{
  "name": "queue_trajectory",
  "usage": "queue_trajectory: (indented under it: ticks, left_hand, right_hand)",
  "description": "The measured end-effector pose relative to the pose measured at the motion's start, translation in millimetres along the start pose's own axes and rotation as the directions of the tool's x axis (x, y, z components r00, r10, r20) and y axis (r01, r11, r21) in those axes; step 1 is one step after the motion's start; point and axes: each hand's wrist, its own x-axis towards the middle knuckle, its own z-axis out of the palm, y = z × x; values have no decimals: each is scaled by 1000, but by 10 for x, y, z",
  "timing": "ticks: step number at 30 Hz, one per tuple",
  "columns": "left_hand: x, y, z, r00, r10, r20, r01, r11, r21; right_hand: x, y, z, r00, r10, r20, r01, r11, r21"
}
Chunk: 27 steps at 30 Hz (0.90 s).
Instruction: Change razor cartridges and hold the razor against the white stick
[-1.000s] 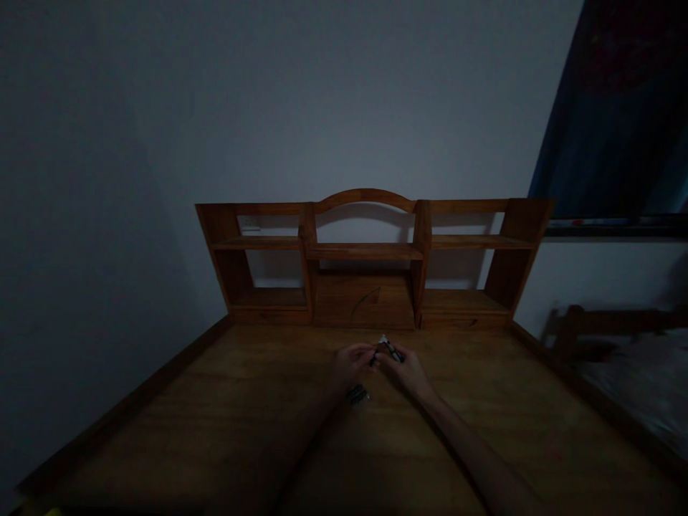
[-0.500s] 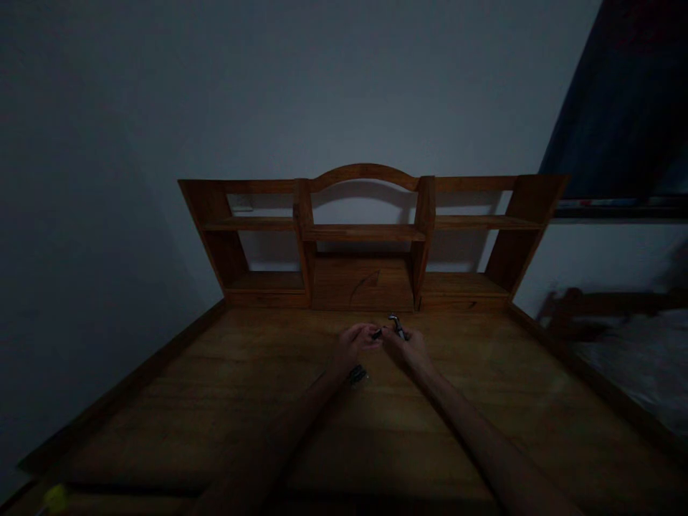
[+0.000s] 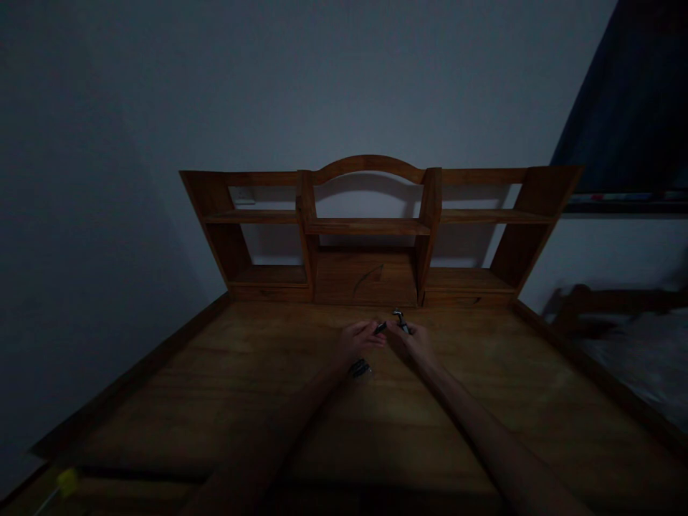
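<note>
Over the far middle of the wooden desk (image 3: 241,380), my left hand (image 3: 355,340) pinches a small dark piece (image 3: 380,327) with a pale edge; its kind is too dim to make out. Close beside it, my right hand (image 3: 415,341) is closed around a small tool with a bent, shiny metal head (image 3: 398,316), which points up and away from me. Its grip is mostly hidden by the fingers. A small cluster of dark pieces (image 3: 360,368) with a shiny tip lies on the desk, just right of my left wrist.
A wooden shelf unit (image 3: 370,226) stands at the desk's back edge against the wall. Raised wooden rims (image 3: 585,365) run along the sides. A yellow object (image 3: 67,481) with a thin pale shaft is at the lower left. The room is dim.
The view has shifted slightly. My hands stay close together with the same things in them, and the dark piece in my left hand shows more clearly between the fingertips.
</note>
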Motion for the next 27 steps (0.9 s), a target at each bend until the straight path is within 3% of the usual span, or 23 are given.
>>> queue_trajectory:
  ticks: [3,8,12,15,18,22,27]
  left_hand:
    - [-11,1,16,996,76,-56,-73,996,54]
    - [-61,4,29,980,185,-70,-158,946,282]
    - [-39,-4,-22,950,275,-146,-147,811,567]
    - [10,34,-104,919,320,-229,-83,727,682]
    - [-16,133,-198,925,291,-244,-47,725,687]
    - [-262,295,-292,973,156,-171,3,730,683]
    - [-575,413,-325,997,-68,-24,60,598,799]
  right_hand:
    - [5,24,-1,1000,-7,21,7,1000,-26]
    - [9,28,-6,999,-36,32,38,997,-70]
    - [38,33,-25,999,-45,-17,43,993,-111]
    - [76,37,-61,995,-63,-80,48,983,-176]
    - [110,28,-112,988,-71,-135,42,977,-208]
    - [136,17,-178,970,-87,-226,43,980,-193]
    - [130,17,-195,965,-110,-238,67,981,-179]
